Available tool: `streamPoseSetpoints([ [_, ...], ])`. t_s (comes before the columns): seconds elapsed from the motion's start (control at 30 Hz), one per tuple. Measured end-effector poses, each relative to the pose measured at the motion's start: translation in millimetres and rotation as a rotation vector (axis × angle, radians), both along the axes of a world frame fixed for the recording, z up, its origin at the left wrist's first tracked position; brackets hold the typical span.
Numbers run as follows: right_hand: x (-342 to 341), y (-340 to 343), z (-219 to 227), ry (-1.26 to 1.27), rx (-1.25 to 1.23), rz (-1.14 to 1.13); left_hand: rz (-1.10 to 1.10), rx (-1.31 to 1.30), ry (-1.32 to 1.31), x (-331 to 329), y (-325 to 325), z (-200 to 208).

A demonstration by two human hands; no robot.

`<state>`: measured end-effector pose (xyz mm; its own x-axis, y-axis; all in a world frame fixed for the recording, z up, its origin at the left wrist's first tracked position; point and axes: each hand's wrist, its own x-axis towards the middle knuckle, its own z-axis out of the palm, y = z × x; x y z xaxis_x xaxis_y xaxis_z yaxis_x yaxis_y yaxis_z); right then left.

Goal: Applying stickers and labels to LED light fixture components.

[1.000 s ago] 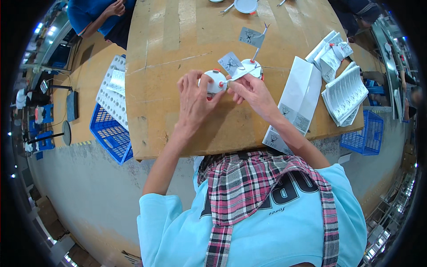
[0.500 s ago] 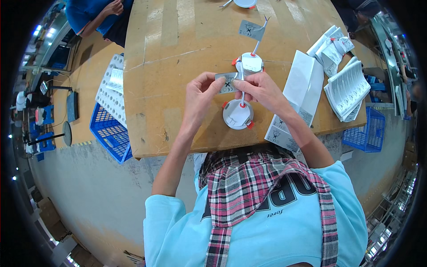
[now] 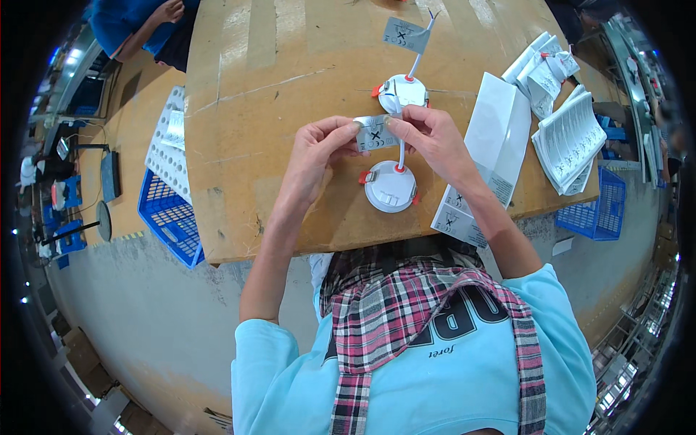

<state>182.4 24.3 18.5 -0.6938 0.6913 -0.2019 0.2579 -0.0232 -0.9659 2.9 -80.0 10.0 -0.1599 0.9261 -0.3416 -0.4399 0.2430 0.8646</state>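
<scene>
My left hand pinches the left edge of a silver-grey sticker label between thumb and fingers. My right hand is closed at the label's right edge, where it meets the white cable of a round downlight. That downlight lies on the table just below my hands, white with red-tipped spring clips. Beyond my hands lies a second downlight. Its cable carries a similar grey label, standing out like a flag. My fingers partly hide the cable behind the held label.
Folded label sheets lie right of my hands on the wooden table. Stacked printed leaflets are farther right. Blue crates stand beside the table, one under a white perforated tray. Another person is at the far left.
The label between my hands now shows more of its face, and my right thumb sits at its right edge. The whole view has shifted slightly.
</scene>
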Motion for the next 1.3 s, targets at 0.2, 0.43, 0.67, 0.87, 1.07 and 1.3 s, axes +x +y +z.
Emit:
streamPoseSetpoints([
  [0.2,3.3,-7.5,2.2,-0.015,-0.013,-0.053,-0.051,-0.021,0.061,-1.8,-6.5,7.7],
  [0.43,4.7,-7.7,3.1,0.036,-0.062,-0.028,-0.09,0.046,0.021,3.6,-11.9,14.8],
  [0.67,9.4,-5.4,-14.3,0.173,-0.305,0.223,-0.18,0.414,0.405,8.8,2.5,7.9],
  [0.87,13.8,-17.0,1.6,0.074,0.118,-0.052,-0.136,0.49,0.761,14.3,16.2,19.4],
  [1.07,37.4,-12.8,22.0,0.133,-0.018,-0.062,-0.186,0.357,0.647,12.4,27.5,11.4],
  [1.3,38.5,-10.4,24.6,0.082,-0.056,-0.075,-0.167,0.207,0.508,13.0,35.6,6.8],
])
